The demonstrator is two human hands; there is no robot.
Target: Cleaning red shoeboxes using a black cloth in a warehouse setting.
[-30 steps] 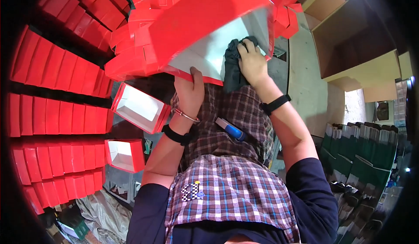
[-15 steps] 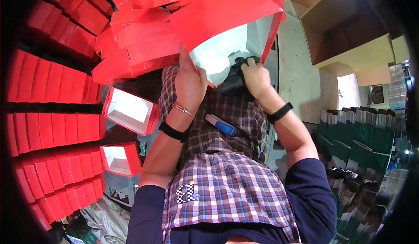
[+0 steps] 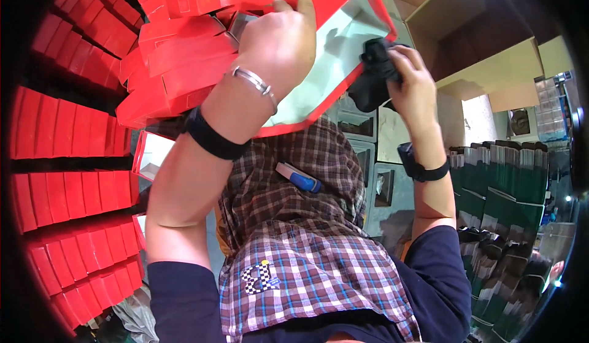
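My left hand [image 3: 279, 42] grips the edge of a large red box lid [image 3: 343, 12] with a white inside, held up close in front of me. My right hand [image 3: 412, 82] clutches a dark cloth [image 3: 374, 73] and presses it against the lid's right rim. A silver bracelet and a black band sit on my left wrist, a black watch on my right wrist. A blue and white pen [image 3: 299, 179] is clipped to my plaid apron.
Rows of red boxes [image 3: 67, 190] fill the left side, some open with white insides [image 3: 150, 156]. Stacks of dark green boxes [image 3: 503, 183] stand at the right. Brown cardboard cartons [image 3: 491, 55] lie at the upper right.
The red lid has come up and nearer, with my left hand shifting to its upper edge. My right hand with the cloth has moved from inside the lid to its right rim.
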